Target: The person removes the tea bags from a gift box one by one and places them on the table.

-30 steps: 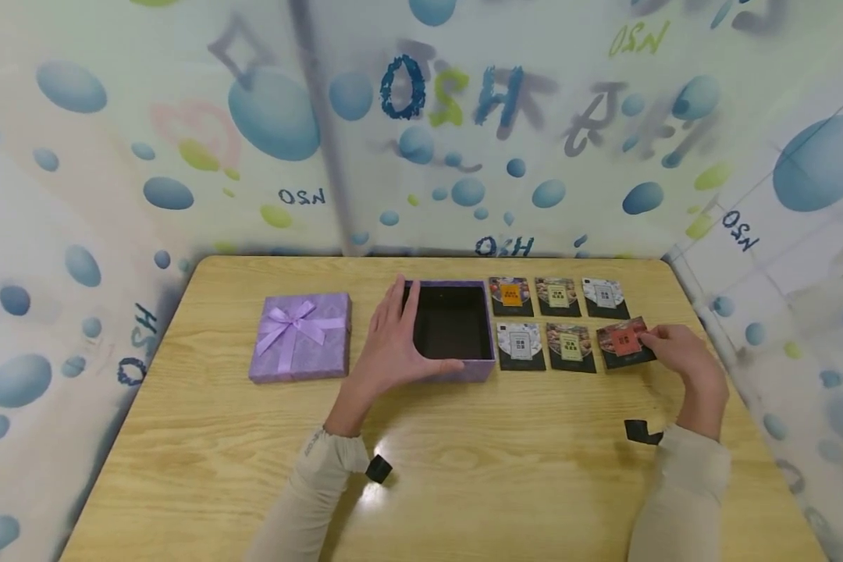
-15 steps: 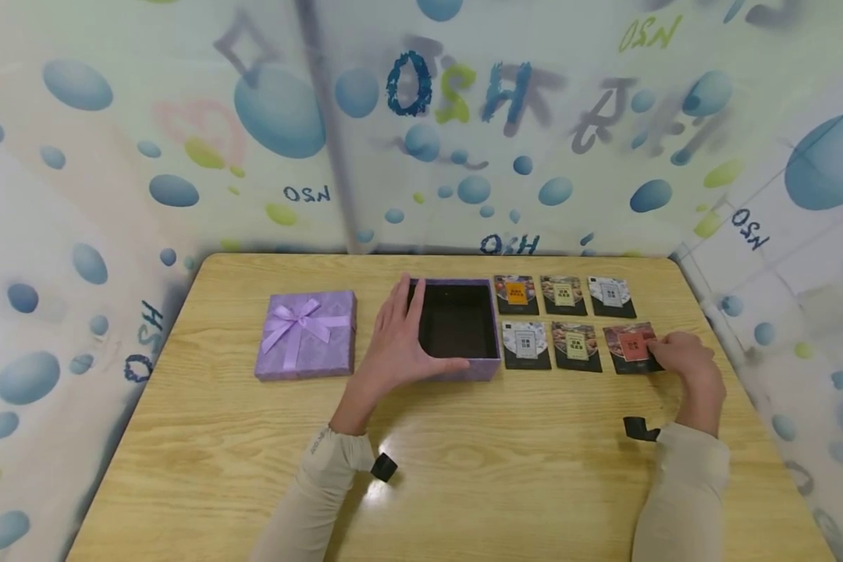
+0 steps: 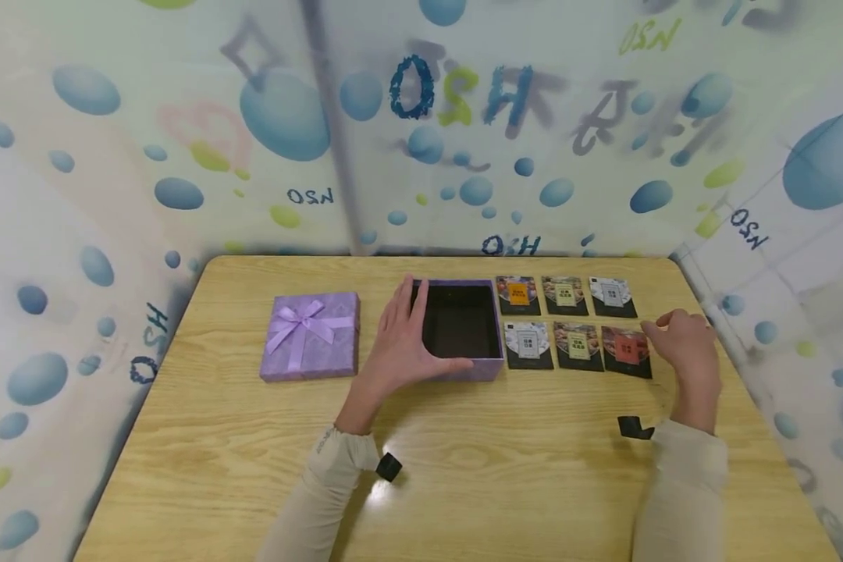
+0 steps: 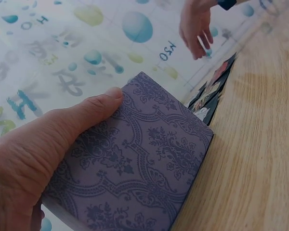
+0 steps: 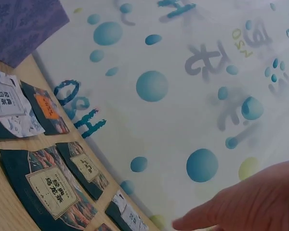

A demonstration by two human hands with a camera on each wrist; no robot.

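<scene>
My left hand (image 3: 398,343) holds a purple patterned box (image 3: 472,370) by its near left corner, thumb along the front wall and fingers along the left side. The box stands lidless, showing a black interior. In the left wrist view the thumb presses the damask-patterned wall (image 4: 144,149). My right hand (image 3: 687,347), holding nothing, hovers just right of a red-labelled tea packet (image 3: 627,351). Loosely bent fingers of that hand (image 4: 197,29) show in the left wrist view. The red packet lies flat at the right end of the near row.
Several other tea packets lie in two rows right of the box, among them an orange-labelled one (image 3: 517,295) and a white one (image 3: 529,345). The purple lid (image 3: 311,336) with its ribbon bow lies left of the box. A patterned wall (image 3: 569,117) borders the wooden table (image 3: 506,468).
The red packet went from tilted in my right fingers to flat on the table, lined up in the near row. My right hand has let go of it. The left hand keeps its place.
</scene>
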